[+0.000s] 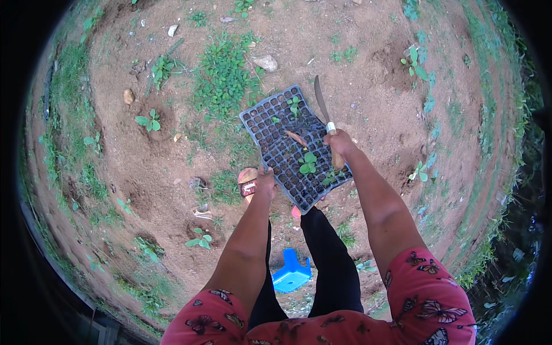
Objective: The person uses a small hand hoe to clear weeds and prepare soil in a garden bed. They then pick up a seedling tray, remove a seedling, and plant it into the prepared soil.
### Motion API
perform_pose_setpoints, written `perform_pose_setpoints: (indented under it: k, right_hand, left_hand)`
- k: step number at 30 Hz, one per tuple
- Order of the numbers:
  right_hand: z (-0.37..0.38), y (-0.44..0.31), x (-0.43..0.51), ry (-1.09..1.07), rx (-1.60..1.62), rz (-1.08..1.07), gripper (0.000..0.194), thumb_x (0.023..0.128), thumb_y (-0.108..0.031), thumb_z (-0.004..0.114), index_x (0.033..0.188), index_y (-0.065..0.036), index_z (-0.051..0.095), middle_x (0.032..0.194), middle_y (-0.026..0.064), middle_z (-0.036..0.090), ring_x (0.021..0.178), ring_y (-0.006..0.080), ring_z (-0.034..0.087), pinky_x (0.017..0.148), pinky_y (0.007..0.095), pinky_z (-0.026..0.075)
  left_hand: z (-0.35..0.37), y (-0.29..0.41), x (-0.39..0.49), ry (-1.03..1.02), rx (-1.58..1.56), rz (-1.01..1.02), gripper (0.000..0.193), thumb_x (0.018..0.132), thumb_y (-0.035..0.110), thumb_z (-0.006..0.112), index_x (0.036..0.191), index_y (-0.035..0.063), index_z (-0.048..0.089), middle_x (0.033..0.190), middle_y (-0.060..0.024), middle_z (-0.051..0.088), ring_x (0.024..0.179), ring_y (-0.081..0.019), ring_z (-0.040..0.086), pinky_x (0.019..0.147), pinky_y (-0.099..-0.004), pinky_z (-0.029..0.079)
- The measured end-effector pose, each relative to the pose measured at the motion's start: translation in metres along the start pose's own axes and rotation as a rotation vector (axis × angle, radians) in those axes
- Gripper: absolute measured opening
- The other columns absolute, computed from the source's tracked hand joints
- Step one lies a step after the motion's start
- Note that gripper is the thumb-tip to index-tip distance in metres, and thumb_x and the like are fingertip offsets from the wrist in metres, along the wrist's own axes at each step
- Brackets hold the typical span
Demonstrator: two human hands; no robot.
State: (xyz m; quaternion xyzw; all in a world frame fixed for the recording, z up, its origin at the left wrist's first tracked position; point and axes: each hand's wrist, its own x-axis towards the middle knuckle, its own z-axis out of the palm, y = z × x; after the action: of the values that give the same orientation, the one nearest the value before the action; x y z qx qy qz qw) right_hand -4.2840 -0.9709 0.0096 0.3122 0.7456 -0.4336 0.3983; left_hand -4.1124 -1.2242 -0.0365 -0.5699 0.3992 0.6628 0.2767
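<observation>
A black plastic seedling tray (276, 159) with many small cells is held out in front of me, tilted and bent across its middle. My left hand (266, 183) grips its left edge. At the opposite edge, my right hand (342, 144) is closed around the wooden handle of a curved-blade knife (321, 101) and also appears to hold the tray; the blade points away from me. A few leafy seedlings (308, 163) stand in the tray, while most cells show only dark soil. Across the middle cells lies a dry brown leaf (296, 138).
Planted seedlings (148, 120) stand in dug soil at left, with another seedling (416, 64) at right. A weed patch (222, 75) and a stone (266, 63) lie beyond the tray. A blue plastic stool (292, 276) shows between my legs. Grass (478, 263) borders the right side.
</observation>
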Motion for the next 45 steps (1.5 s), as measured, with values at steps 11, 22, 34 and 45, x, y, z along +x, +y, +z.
perform_pose_setpoints:
  k: [11, 22, 34, 45]
  right_hand:
    - [-0.056, 0.091, 0.054, 0.04, -0.324, -0.055, 0.057, 0.077, -0.022, 0.074, 0.123, 0.008, 0.059, 0.107, 0.0243, 0.069, 0.097, 0.0378, 0.068, 0.088, 0.0417, 0.052]
    - [-0.069, 0.031, -0.016, 0.167, -0.432, -0.19, 0.047, 0.077, -0.015, 0.073, 0.12, 0.0, 0.06, 0.112, 0.0199, 0.066, 0.11, 0.0335, 0.063, 0.1, 0.0402, 0.049]
    - [-0.071, 0.075, -0.268, -0.252, -0.486, 0.146, 0.044, 0.08, -0.02, 0.07, 0.113, 0.005, 0.056, 0.077, 0.018, 0.066, 0.06, 0.0249, 0.066, 0.054, 0.0385, 0.053]
    - [0.012, -0.072, -0.367, -0.48, -1.195, -0.548, 0.038, 0.08, -0.019, 0.075, 0.111, -0.001, 0.06, 0.081, 0.0127, 0.068, 0.066, 0.0228, 0.066, 0.062, 0.0392, 0.053]
  left_hand:
    - [0.113, -0.115, 0.035, -0.068, -0.349, -0.294, 0.023, 0.107, 0.011, 0.042, 0.127, 0.0216, 0.042, 0.106, -0.0093, 0.065, 0.08, -0.0237, 0.07, 0.067, -0.047, 0.06]
    - [0.078, -0.104, -0.032, -0.194, 0.379, -0.415, 0.044, 0.101, 0.018, 0.054, 0.143, 0.0217, 0.043, 0.117, -0.0056, 0.058, 0.086, -0.0256, 0.063, 0.085, -0.0593, 0.057]
    - [-0.094, -0.046, -0.154, 0.427, 0.592, 0.249, 0.035, 0.092, 0.016, 0.057, 0.126, 0.0169, 0.063, 0.096, -0.0124, 0.073, 0.09, -0.0271, 0.072, 0.076, -0.039, 0.055]
    - [-0.067, -0.064, -0.26, 0.409, 0.035, 0.462, 0.032, 0.091, 0.02, 0.06, 0.122, 0.0124, 0.065, 0.1, -0.0205, 0.071, 0.094, -0.0332, 0.071, 0.082, -0.0412, 0.055]
